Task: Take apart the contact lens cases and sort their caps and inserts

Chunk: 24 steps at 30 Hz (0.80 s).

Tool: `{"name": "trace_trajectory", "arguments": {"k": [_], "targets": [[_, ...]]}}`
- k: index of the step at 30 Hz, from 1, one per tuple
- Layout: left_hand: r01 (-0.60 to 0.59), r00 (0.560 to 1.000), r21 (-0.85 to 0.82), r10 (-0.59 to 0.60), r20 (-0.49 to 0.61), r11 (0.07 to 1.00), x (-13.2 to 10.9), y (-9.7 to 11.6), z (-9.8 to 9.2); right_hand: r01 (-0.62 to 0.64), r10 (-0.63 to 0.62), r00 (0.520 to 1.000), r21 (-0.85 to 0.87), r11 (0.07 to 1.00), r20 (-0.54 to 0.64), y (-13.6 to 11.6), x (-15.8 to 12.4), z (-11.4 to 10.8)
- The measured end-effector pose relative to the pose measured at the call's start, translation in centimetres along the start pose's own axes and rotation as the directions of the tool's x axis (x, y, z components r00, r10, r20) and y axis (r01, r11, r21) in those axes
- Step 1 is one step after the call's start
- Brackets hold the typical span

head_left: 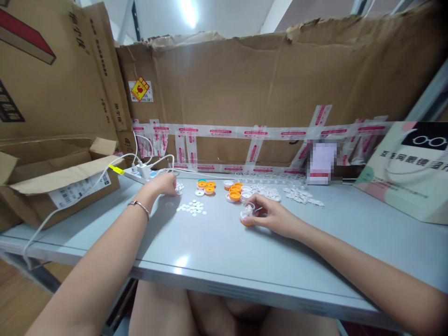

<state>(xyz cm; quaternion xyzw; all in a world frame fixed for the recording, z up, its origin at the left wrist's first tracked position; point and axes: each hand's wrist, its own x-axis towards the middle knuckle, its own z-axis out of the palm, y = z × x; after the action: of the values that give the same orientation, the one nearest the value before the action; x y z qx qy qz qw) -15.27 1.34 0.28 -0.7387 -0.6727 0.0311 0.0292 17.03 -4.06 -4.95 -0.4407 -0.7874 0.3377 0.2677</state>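
Observation:
My right hand [275,215] is closed around a small round case [248,221] with a clear top and an orange base, held at the table top. At the back left, my left hand [166,183] reaches to a small pile of white and clear pieces [179,187]. Its fingers are curled downward, and what they pinch, if anything, is hidden. Between the hands lie several small white discs [193,208]. Behind them is a group of orange and white round caps [209,190], one with a green edge. Another cluster of orange and white caps [234,196] sits just beyond my right hand.
White small parts [268,192] are heaped behind my right hand, with more white pieces [304,197] to the right. A power strip [142,172] with cables and an open cardboard box [77,186] stand left. A printed carton [406,177] is at right; large cardboard [224,88] walls the back.

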Motion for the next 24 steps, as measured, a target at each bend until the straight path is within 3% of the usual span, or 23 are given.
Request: {"name": "trace_trajectory", "arguments": {"k": [6, 12, 18, 21, 24], "targets": [[0.019, 0.999, 0.018, -0.018, -0.036, 1.000, 0.4, 0.0, 0.2, -0.035, 0.031, 0.997, -0.055, 0.998, -0.074, 0.1, 0.3, 0.4], [-0.060, 0.996, -0.030, 0.058, -0.071, 0.998, 0.2, 0.7, -0.3, -0.043, 0.044, 0.998, 0.020, 0.999, -0.055, 0.4, 0.3, 0.5], [-0.081, 0.994, -0.062, 0.076, -0.072, 0.995, 0.9, 1.2, 0.7, -0.047, 0.050, 0.996, 0.040, 0.998, -0.070, 0.5, 0.3, 0.6], [-0.057, 0.991, -0.076, 0.047, -0.122, 0.995, 0.9, 1.1, 0.9, -0.045, 0.049, 0.996, 0.047, 0.998, -0.077, 0.6, 0.4, 0.6], [-0.081, 0.973, -0.136, 0.048, -0.228, 0.987, 0.0, 2.6, 0.4, -0.045, 0.049, 0.995, 0.048, 0.998, -0.087, 0.5, 0.4, 0.7]]}}
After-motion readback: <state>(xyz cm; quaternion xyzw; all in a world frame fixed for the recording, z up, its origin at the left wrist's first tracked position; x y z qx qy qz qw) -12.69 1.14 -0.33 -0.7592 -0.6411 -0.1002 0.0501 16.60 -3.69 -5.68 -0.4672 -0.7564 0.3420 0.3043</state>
